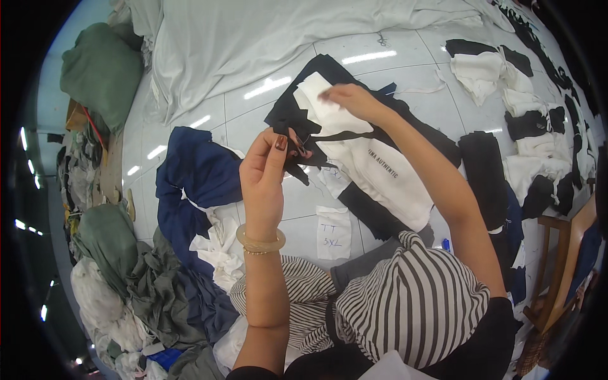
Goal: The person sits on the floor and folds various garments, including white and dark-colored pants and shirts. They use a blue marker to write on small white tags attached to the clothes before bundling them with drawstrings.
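My left hand [269, 168] is raised over the floor and pinches a narrow black fabric strip [335, 135]. The strip runs taut to the right toward my right hand [354, 101]. That hand presses its fingers on a white cut piece [326, 107] on top of a black and white stack of garment pieces [380, 171]. A pale bangle sits on my left wrist [261, 240]. My striped trouser knee [411, 297] is below the stack.
A white paper tag [334, 232] lies on the tiled floor [405, 57]. Navy fabric [190, 177] heaps at the left, with green and grey cloth [120, 253] beyond. A large pale sheet [266, 38] lies at the top. Black and white bundles [525, 120] line the right, near a wooden chair [563, 266].
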{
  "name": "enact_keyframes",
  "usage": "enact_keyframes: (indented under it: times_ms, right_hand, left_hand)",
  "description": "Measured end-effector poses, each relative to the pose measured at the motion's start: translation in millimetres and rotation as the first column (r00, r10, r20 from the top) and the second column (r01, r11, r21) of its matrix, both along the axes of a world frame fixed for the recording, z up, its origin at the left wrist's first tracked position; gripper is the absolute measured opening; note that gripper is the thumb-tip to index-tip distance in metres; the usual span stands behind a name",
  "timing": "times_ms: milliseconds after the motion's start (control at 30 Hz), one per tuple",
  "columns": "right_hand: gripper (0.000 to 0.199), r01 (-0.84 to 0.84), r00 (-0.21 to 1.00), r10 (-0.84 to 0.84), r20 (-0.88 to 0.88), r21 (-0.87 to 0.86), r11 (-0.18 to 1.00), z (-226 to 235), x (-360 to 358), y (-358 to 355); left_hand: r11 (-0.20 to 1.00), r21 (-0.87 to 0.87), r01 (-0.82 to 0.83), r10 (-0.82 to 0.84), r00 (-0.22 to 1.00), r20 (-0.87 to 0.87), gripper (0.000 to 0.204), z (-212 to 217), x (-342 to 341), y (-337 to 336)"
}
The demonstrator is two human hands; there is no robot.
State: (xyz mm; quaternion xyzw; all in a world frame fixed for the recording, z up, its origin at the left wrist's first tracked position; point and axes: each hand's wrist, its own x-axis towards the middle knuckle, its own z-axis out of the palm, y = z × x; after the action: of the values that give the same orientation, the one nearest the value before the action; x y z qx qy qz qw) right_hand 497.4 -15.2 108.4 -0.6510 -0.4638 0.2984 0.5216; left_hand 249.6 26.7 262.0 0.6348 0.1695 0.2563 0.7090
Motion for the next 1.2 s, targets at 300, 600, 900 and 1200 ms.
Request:
enact_keyframes:
  times_ms: [300, 600, 900, 1200]
  right_hand:
    - [0.033, -0.006, 0.969, 0.003, -0.247, -0.014, 1.000, 4, -51, -46]
    - [0.024, 0.228, 0.962, -0.253, -0.103, -0.211, 0.951, 31, -48, -67]
    - [0.059, -0.146, 0.955, 0.128, 0.269, 0.050, 0.988, 24, -86, -58]
    - [0.021, -0.223, 0.955, 0.195, -0.224, -0.110, 0.969, 47, -68, -48]
  left_hand:
    - [0.998, 0.046, -0.034, 0.036, 0.998, -0.051, 0.019, -2, -1, 5]
    - [0.908, 0.278, -0.314, 0.378, 0.899, -0.221, 0.023, -15, -26, 32]
    - [0.937, 0.343, -0.074, 0.263, 0.794, -0.548, 0.021, 40, -42, 19]
    - [0.845, 0.401, -0.355, 0.488, 0.819, -0.302, 0.026, -97, -20, 86]
